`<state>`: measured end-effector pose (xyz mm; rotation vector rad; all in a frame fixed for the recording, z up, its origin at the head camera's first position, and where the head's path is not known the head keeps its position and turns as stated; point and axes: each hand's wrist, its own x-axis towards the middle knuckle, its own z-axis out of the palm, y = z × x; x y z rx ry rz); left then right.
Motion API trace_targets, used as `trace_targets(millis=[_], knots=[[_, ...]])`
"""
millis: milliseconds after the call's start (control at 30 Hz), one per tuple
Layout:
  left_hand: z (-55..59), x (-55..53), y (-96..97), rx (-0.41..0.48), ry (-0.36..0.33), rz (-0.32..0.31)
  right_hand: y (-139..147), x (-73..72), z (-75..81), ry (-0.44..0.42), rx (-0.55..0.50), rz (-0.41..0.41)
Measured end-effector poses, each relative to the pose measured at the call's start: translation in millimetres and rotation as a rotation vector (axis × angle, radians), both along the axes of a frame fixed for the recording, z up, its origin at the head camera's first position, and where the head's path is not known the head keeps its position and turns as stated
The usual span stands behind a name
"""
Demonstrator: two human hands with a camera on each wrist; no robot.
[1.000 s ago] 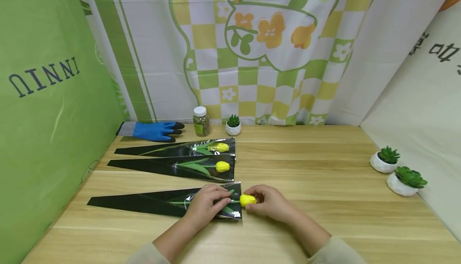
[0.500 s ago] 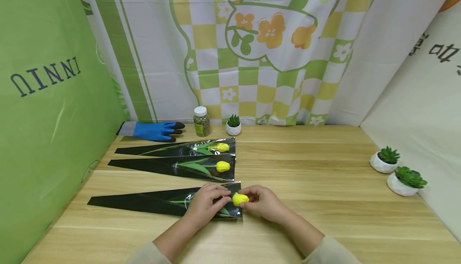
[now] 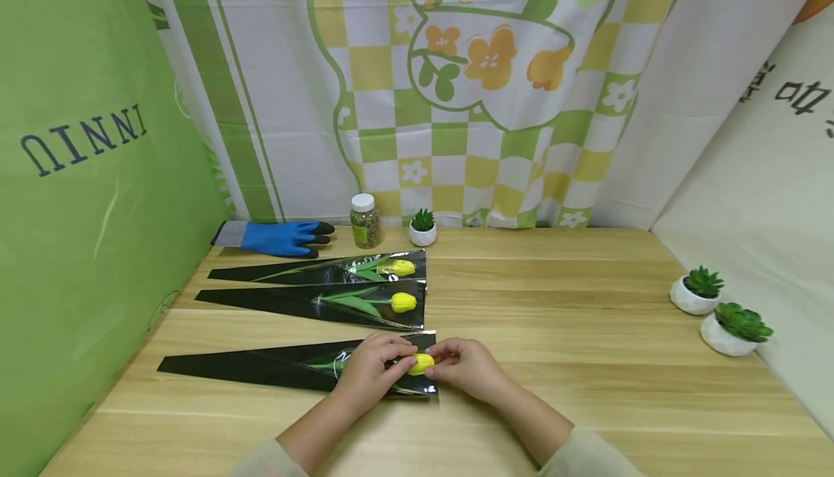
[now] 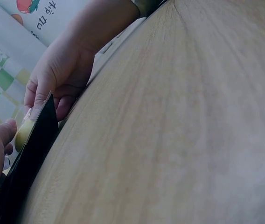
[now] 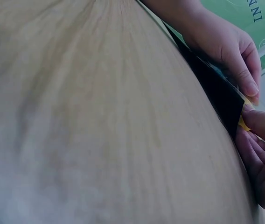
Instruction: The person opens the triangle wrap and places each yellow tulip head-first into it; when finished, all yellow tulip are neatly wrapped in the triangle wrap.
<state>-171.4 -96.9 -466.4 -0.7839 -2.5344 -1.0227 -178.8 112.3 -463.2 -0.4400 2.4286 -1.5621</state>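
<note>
In the head view, a yellow tulip lies at the wide end of the nearest black, clear-fronted flower sleeve, its stem inside. My right hand pinches the bloom from the right between thumb and fingers. On the sleeve's front rests my left hand, its thumb and forefinger tips beside the bloom and hiding part of the stem. The right wrist view shows a bit of yellow petal by the sleeve's corner, next to my right thumb. Behind lie two more sleeves, each with a yellow tulip.
At the back stand a blue glove, a white-lidded jar and a small potted succulent. Two more potted succulents stand at the right edge. Curtains and a green panel border the wooden table.
My right hand has moved left with the tulip, bringing the bloom from beyond the sleeve's edge to over its wide end. My left hand has stayed in place.
</note>
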Motion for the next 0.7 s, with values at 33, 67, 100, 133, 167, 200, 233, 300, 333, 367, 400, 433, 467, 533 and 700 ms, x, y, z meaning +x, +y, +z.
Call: trace_targets(millis=[33,67,100,133,167,200,233,300,333,367,400,433,467,533,700], knots=[[-0.1,0.0,0.0,0.003,-0.002,0.000,-1.0,-0.2,0.1,0.000,-0.003,-0.002],[-0.3,0.1,0.0,0.006,-0.004,0.000,-1.8,-0.5,0.0,0.002,-0.006,-0.003],[-0.4,0.1,0.0,0.009,-0.004,-0.001,-2.6,-0.7,0.0,0.003,-0.006,-0.002],[-0.6,0.1,0.0,0.011,-0.003,-0.001,-3.3,-0.8,0.3,0.000,-0.012,-0.001],[-0.7,0.1,0.0,0.012,-0.001,-0.001,-3.8,-0.8,0.3,-0.002,-0.017,0.001],[-0.9,0.1,0.0,0.013,0.001,-0.002,-4.4,-0.7,0.5,-0.007,-0.025,0.005],[-1.0,0.1,0.0,0.012,0.005,-0.002,-4.7,-0.6,0.7,-0.010,-0.029,0.012],[-1.1,0.2,-0.1,0.012,0.010,-0.004,-5.5,0.0,1.4,-0.018,-0.040,0.023],[-1.1,0.2,0.0,0.013,0.011,-0.005,-5.9,0.1,1.7,-0.023,-0.045,0.028],[-1.1,0.2,-0.1,0.014,0.011,-0.006,-6.2,0.3,1.9,-0.025,-0.046,0.031],[-1.1,0.2,-0.1,0.015,0.010,-0.006,-6.6,0.5,2.3,-0.026,-0.048,0.033],[-1.1,0.2,-0.2,0.015,0.010,-0.007,-7.0,0.5,2.4,-0.027,-0.049,0.036],[-1.1,0.1,-0.2,0.016,0.008,-0.007,-7.5,0.6,2.7,-0.029,-0.052,0.036],[-1.1,0.0,-0.2,0.018,0.006,-0.008,-8.3,0.2,2.8,-0.029,-0.056,0.037],[-1.4,-0.3,0.0,0.025,0.007,-0.017,-8.2,-0.5,1.8,-0.029,-0.036,0.037]])
